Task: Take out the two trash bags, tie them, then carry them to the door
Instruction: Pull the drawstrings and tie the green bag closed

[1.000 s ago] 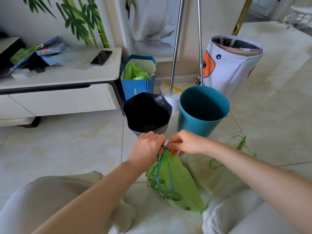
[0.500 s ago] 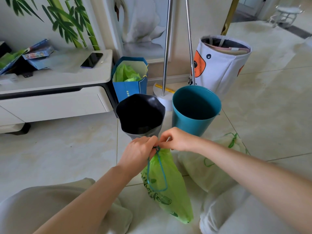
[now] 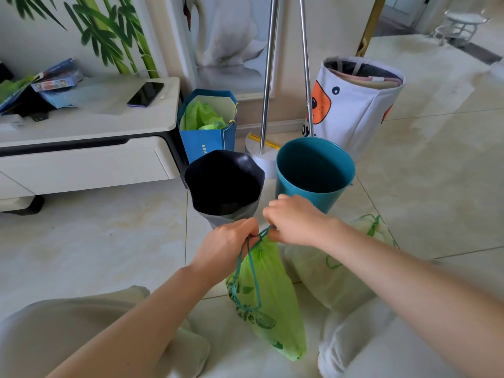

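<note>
Both bins stand emptied as the left hand (image 3: 226, 248) and right hand (image 3: 293, 221), close together, pinch the drawstring (image 3: 249, 271) of a green trash bag (image 3: 272, 304) above the floor; a second bag (image 3: 335, 271), seemingly tied, lies beside it. Carrying remains.

Two green plastic trash bags are out on the floor: one bright green printed bag (image 3: 268, 301) and one paler, translucent green bag (image 3: 324, 271) beside it. Two open bins stand behind them, one black faceted bin (image 3: 225, 184) and one teal round bin (image 3: 315, 170). There is one blue paper gift bag (image 3: 208, 139), one white fabric hamper with an orange patch (image 3: 354, 105), two slanted metal poles (image 3: 268, 77), and one dark phone (image 3: 145, 94) on the white counter (image 3: 90, 124). Two hands (image 3: 227, 245) are in view.
</note>
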Available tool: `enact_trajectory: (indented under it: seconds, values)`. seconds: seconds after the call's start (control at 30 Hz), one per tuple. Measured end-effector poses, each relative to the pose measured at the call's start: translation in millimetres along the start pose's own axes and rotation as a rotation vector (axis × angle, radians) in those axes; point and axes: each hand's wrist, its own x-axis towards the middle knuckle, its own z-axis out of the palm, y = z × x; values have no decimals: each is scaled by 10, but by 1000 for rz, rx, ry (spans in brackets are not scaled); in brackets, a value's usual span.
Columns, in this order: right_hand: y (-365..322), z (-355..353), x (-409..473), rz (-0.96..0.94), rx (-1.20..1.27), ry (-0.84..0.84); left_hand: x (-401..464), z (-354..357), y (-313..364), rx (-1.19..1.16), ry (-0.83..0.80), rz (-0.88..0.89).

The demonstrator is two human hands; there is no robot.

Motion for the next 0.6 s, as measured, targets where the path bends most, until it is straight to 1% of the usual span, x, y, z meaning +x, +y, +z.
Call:
enact_trajectory:
  seconds: [0.07,0.1,0.17,0.27,0.3,0.33,0.37,0.43,0.47,0.5,0.53,0.6]
  values:
    - [23,5,21,18,-51,142,9,-4,-12,-15,6,-10]
    - [44,1,30,38,-52,184,17,-9,-18,-23,10,-17]
    - [89,23,36,84,-38,222,26,-20,-29,-38,20,-28]
    - [148,47,8,176,-30,200,24,-15,-50,-50,22,-28]
    - [175,28,-4,246,53,186,22,-6,-75,-57,19,-36]
    - [205,-21,-16,321,208,141,20,1,-101,-65,20,-50]
    - [243,-81,-26,369,432,71,15,9,-129,-73,24,-68]
    - [307,-184,-59,383,877,-64,13,19,-155,-97,28,-109]
    - [319,-230,-86,369,1006,-125,15,21,-157,-112,27,-140]
    - [334,-263,-114,343,1061,-169,25,19,-153,-133,19,-178]
    - [345,-288,-140,319,1062,-192,37,5,-144,-157,5,-221]
    - [367,-303,-177,307,1057,-197,76,-49,-148,-209,-35,-288]
